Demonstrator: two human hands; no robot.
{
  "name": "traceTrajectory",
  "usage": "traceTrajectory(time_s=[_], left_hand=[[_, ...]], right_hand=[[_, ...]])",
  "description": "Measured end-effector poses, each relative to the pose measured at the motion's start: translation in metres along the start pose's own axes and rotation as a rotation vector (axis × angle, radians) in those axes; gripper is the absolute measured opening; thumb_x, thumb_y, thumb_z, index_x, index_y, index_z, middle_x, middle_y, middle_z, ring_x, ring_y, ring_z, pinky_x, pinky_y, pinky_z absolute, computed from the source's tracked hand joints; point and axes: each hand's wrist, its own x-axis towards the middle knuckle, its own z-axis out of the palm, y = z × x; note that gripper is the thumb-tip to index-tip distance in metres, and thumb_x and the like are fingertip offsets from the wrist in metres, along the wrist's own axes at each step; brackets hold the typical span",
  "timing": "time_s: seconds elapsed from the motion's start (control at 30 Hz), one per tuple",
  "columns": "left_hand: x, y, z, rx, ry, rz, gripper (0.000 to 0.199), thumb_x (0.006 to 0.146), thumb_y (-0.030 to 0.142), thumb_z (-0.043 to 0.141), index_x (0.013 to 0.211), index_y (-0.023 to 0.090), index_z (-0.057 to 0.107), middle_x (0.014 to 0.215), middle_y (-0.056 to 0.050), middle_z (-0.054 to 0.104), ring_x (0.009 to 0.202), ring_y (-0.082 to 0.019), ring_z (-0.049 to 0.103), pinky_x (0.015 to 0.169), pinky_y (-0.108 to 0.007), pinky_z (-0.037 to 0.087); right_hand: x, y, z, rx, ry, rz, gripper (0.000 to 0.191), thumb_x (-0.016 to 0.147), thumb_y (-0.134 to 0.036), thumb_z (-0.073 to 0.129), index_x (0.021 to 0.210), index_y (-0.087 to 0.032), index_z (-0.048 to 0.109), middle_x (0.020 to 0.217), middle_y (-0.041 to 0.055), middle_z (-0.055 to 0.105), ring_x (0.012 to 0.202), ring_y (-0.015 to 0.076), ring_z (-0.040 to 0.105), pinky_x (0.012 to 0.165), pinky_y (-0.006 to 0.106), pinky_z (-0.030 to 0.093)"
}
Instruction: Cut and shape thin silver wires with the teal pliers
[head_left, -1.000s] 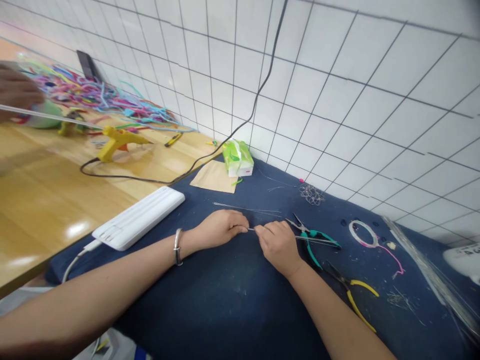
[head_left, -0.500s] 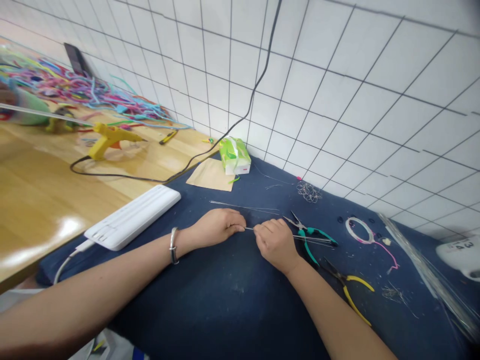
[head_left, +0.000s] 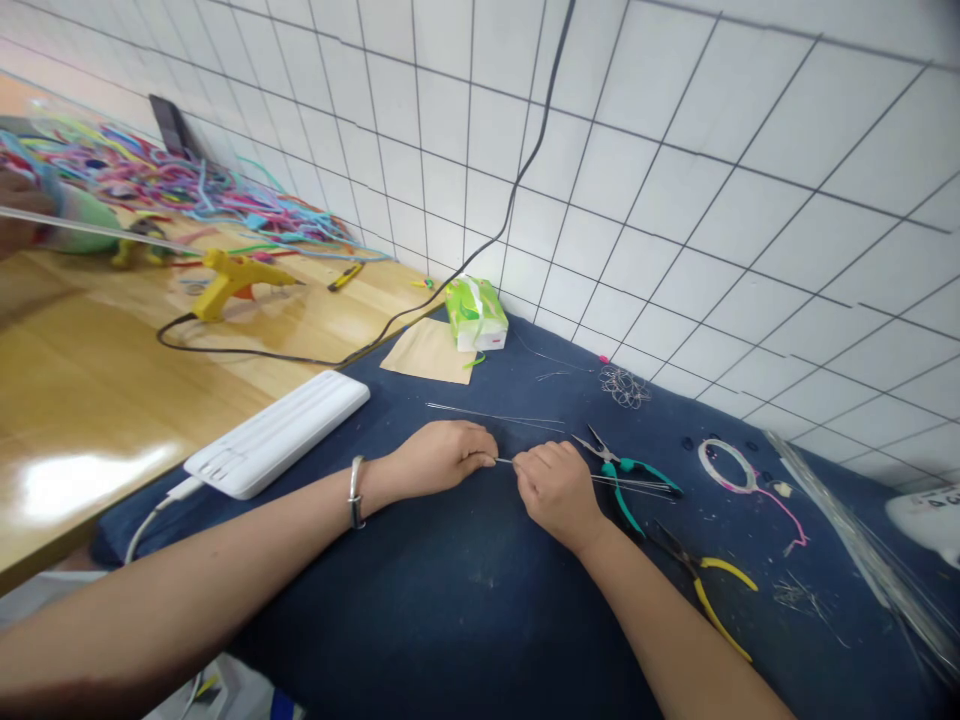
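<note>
My left hand (head_left: 444, 457), with a silver bracelet at the wrist, is closed on one end of a bundle of thin wires. My right hand (head_left: 556, 490) pinches the same wires (head_left: 630, 484), whose long ends stick out to its right, over the green-handled pliers (head_left: 619, 468). A short stretch of the bundle shows between the two hands. Just beyond my hands, more thin wires (head_left: 491, 414) lie on the dark blue cloth (head_left: 450, 610). Yellow-handled pliers (head_left: 705, 580) rest to the right of my right forearm.
A white power bank (head_left: 277, 430), a yellow glue gun (head_left: 236, 280), a tissue pack (head_left: 477, 315) and brown paper (head_left: 427, 352) lie left and beyond. Coiled wire (head_left: 624, 387), a white ring (head_left: 726, 466) and plastic-wrapped rods (head_left: 847, 530) are right. Another person's hand (head_left: 22, 210) shows far left.
The whole view has shifted slightly, so things appear a little further right. Both my hands keep nearly the same hold on the wires. The other person's hand at the far left has moved slightly.
</note>
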Motion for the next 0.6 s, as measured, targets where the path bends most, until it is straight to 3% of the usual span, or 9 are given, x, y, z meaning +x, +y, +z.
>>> traceTrajectory(time_s=[0.17, 0.6], left_hand=[[-0.0004, 0.0000, 0.0020, 0.000, -0.021, 0.011, 0.020, 0.086, 0.020, 0.045, 0.097, 0.022, 0.061, 0.088, -0.001, 0.062, 0.082, -0.015, 0.057, 0.075, -0.024, 0.042], [0.0027, 0.0081, 0.0051, 0.002, -0.027, 0.004, 0.020, 0.088, 0.026, 0.043, 0.094, 0.020, 0.062, 0.086, -0.002, 0.062, 0.080, -0.014, 0.057, 0.072, -0.023, 0.042]], right_hand=[[-0.0004, -0.0005, 0.0012, -0.011, -0.012, -0.008, 0.015, 0.082, -0.014, 0.045, 0.078, -0.017, 0.059, 0.070, 0.0043, 0.055, 0.071, 0.0169, 0.044, 0.067, 0.031, 0.028], [0.0008, -0.0037, -0.0006, -0.025, -0.018, -0.034, 0.015, 0.082, -0.016, 0.044, 0.074, -0.017, 0.057, 0.069, 0.0040, 0.053, 0.069, 0.0172, 0.040, 0.066, 0.032, 0.026]])
